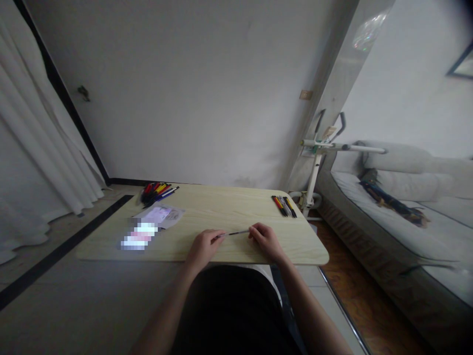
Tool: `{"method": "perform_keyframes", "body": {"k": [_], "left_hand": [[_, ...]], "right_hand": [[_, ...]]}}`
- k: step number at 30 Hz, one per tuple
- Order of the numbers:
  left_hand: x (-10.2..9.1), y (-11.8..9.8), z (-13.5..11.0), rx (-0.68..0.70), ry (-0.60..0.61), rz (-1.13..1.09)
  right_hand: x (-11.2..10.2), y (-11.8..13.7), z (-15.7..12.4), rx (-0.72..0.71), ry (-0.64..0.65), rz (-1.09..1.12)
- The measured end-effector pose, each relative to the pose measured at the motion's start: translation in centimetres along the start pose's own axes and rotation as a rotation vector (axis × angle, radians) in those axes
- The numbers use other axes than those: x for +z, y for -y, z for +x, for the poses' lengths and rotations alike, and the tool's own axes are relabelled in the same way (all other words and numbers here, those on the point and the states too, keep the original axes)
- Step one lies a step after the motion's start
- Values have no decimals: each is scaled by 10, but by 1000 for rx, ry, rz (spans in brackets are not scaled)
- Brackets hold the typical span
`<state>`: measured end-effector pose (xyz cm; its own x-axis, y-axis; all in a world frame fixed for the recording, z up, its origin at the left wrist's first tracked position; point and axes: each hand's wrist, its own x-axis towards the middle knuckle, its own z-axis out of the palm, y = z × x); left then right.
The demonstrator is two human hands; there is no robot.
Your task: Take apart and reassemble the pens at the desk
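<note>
Between my two hands a thin pen refill (238, 232) stretches nearly level just above the table, pale toward the left and dark along the middle. My left hand (205, 246) pinches its left end with thumb and fingers. At the other end, the fingers of my right hand (265, 240) are closed on the tip, partly hiding it. Beyond my right hand, a small row of pens (284, 206) with black, red, yellow and grey parts lies on the light wooden table (221, 202). A pile of pens (157, 192) in mixed colours lies at the far left corner.
On the table's left side are a lit, blurred-out phone (139, 237) and a crumpled plastic wrapper (172, 216). A wall stands behind the table. To the right are white exercise equipment (314, 172) and a grey sofa (399, 197); a white curtain (40, 128) hangs at left.
</note>
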<state>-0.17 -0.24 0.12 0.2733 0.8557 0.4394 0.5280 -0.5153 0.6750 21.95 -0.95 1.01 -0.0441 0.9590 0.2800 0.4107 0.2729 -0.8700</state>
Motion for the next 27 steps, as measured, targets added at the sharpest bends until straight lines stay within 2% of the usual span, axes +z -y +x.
{"method": "perform_keyframes", "body": {"k": [14, 21, 27], "left_hand": [[-1, 0, 1, 2, 6, -6], [-2, -3, 0, -7, -1, -9], [0, 0, 0, -24, -4, -13]], "right_hand": [[2, -4, 3, -13, -20, -32], [3, -7, 2, 23, -9, 129], [2, -11, 1, 34, -11, 155]]}}
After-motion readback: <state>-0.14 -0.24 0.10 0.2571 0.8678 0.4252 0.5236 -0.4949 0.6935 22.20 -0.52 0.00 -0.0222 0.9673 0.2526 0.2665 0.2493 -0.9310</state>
